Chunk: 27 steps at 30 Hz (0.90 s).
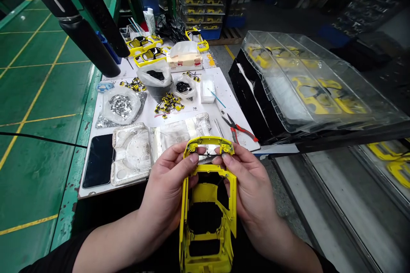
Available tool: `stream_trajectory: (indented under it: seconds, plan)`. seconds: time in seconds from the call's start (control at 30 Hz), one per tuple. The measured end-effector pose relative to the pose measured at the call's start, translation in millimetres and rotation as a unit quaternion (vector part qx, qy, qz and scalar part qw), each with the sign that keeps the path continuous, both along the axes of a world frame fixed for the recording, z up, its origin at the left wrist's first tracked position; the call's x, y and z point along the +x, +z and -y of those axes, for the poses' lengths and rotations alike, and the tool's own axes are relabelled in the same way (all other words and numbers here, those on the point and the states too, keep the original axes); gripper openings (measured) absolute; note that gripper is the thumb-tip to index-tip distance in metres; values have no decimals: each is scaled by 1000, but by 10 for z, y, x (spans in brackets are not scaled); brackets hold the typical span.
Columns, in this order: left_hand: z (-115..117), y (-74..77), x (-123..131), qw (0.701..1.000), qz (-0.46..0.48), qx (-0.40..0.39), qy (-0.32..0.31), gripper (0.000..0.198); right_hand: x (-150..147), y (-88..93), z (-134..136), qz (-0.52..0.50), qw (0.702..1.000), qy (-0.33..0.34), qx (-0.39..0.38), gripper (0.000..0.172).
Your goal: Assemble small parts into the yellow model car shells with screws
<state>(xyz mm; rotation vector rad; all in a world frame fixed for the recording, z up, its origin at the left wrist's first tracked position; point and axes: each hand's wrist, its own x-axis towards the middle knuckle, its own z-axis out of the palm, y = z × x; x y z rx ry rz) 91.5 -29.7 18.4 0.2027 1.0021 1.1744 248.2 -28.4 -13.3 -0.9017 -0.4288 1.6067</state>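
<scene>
Green factory floor [41, 145] left of the hands, paper-covered bench [229, 111] ahead, clear plastic tray [307, 81] of yellow parts to the right; left hand [165, 183] and right hand [253, 187] both gripping yellow car body shell [208, 217] near its far end, red-handled pliers [239, 127] just past right hand

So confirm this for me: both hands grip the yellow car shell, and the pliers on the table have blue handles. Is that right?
The handle colour is wrong: the head view shows the pliers with red handles, not blue. The rest stands: the left hand and right hand grip the yellow car shell.
</scene>
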Motion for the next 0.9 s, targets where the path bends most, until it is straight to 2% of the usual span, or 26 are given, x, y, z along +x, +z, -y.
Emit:
stream_trajectory:
  seconds: [0.23, 0.43, 0.73, 0.9]
  plan:
    - [10, -50, -66, 1000, 9, 2, 13, 39, -48, -5, -11, 7, 1000, 6, -3, 28]
    - [-3, -74, -126, 999, 27, 7, 17, 36, -97, -24, -43, 44, 999, 2, -17, 34]
    - [-46, -204, -202, 998, 62, -16, 24, 25, -216, -123, -164, 73, 994, 26, -77, 44]
    - [-35, -213, -219, 997, 73, -21, 28, 26, -218, -128, -170, 93, 992, 18, -83, 47]
